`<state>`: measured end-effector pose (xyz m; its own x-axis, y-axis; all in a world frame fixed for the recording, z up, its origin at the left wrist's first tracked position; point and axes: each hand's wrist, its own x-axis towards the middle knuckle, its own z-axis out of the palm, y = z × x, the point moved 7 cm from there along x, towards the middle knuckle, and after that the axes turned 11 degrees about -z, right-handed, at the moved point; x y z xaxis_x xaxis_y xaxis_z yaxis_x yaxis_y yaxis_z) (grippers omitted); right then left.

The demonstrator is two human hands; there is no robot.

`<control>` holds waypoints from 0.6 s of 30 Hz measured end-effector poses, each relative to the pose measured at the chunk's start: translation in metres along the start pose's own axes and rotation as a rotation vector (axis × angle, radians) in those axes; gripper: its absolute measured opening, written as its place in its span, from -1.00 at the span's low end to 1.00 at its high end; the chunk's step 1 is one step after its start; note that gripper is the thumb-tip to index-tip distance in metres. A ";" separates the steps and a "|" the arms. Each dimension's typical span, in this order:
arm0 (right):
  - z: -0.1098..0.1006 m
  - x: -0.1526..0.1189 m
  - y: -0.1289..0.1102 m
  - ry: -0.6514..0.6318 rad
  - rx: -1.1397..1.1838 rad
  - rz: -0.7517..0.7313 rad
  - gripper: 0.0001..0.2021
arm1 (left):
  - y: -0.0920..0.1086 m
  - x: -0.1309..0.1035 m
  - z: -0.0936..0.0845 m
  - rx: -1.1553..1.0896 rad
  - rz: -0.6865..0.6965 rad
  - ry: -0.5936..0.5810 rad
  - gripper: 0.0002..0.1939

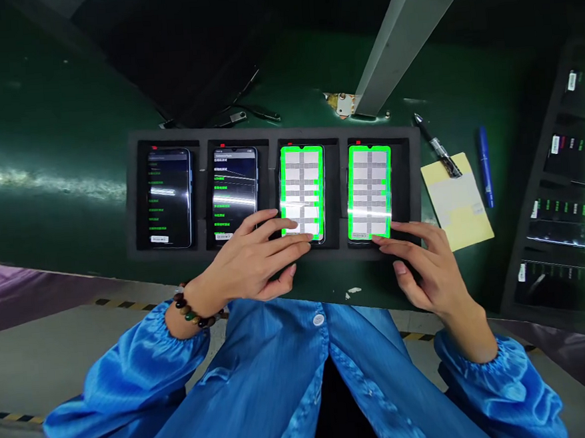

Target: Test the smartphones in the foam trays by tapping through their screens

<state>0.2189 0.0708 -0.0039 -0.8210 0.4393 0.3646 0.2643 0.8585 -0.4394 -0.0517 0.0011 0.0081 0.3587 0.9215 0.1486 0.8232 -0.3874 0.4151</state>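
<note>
Several smartphones lie in separate recesses of a dark foam tray (271,135). The third smartphone from the left (302,171) shows a white grid bordered in green. Across its lower screen reach the outstretched fingers of my left hand (250,258); nothing is held. My right hand (428,263) has its fingers apart, with fingertips at the bottom right edge of the rightmost smartphone (368,180), which displays a similar green-edged grid. Darker screens with lists of green and white text fill the leftmost smartphone (168,201) and the second smartphone (234,190).
Right of the tray lie a yellow notepad (462,214), a black pen (437,145) and a blue marker (486,165). Another tray of phones (563,227) stands at the far right. Behind are cables (249,112) and a grey metal post (395,38).
</note>
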 end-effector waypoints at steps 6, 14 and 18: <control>0.007 0.014 0.009 -0.056 0.041 -0.007 -0.63 | -0.014 -0.008 0.001 -0.039 -0.124 -0.031 -0.48; 0.004 0.032 0.029 -0.072 0.028 0.024 -0.67 | -0.022 0.005 -0.005 -0.003 -0.184 -0.011 -0.47; 0.004 0.042 0.042 -0.098 0.034 0.065 -0.65 | -0.030 0.015 -0.007 0.004 -0.212 -0.021 -0.48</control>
<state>0.1934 0.1243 -0.0106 -0.8487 0.4645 0.2528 0.3029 0.8188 -0.4876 -0.0737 0.0263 0.0039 0.1865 0.9816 0.0401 0.8830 -0.1853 0.4313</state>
